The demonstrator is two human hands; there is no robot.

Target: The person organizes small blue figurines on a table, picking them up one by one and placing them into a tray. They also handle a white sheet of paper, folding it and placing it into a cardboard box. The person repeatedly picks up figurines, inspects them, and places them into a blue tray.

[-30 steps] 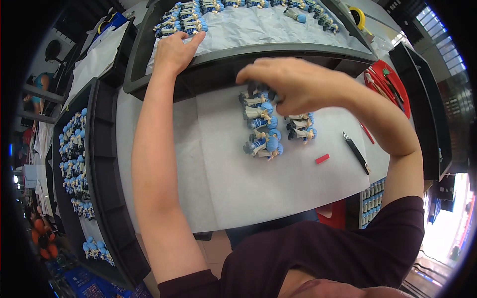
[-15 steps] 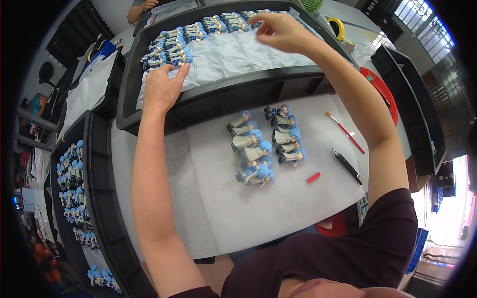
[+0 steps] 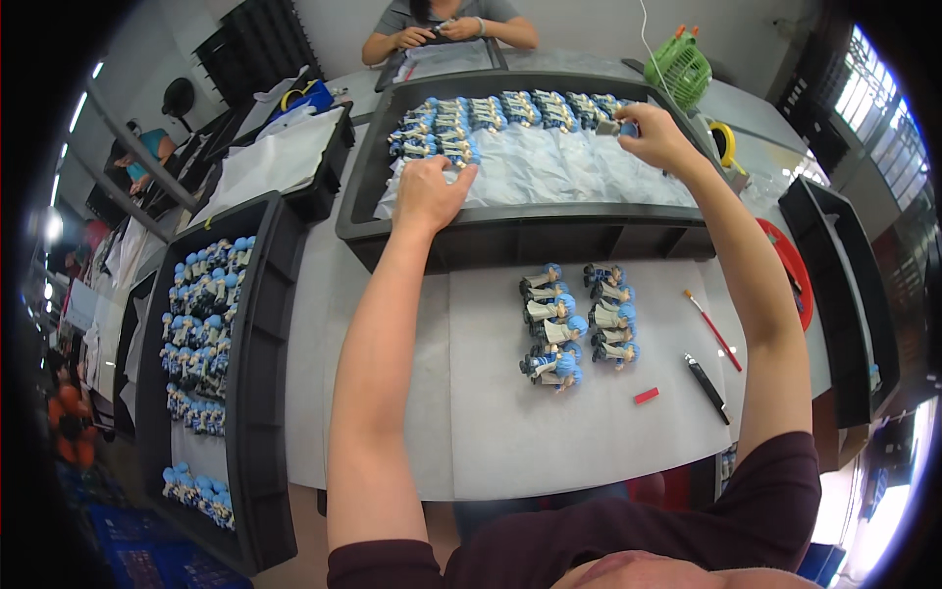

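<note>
Right-hand fingertips (image 3: 628, 135) narrow around one smooth, round-headed blue figure (image 3: 629, 128), located between thumb and fingers above crinkled white sheeting (image 3: 549, 165). Left hand (image 3: 432, 194): thumb spread from fingers, fingertips beside the packed figures (image 3: 454, 142), wrist over the near wall of the ribbed black tray (image 3: 549, 239). Both arms reach forward.

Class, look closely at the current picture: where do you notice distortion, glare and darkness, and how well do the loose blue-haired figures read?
Head view: straight lines bow toward the rim, as on the right-hand black tray; head view: strong light whitens parts of the window; head view: corners fall to black; head view: the blue-haired figures are recognisable, but their fine details are too small to tell.
</note>
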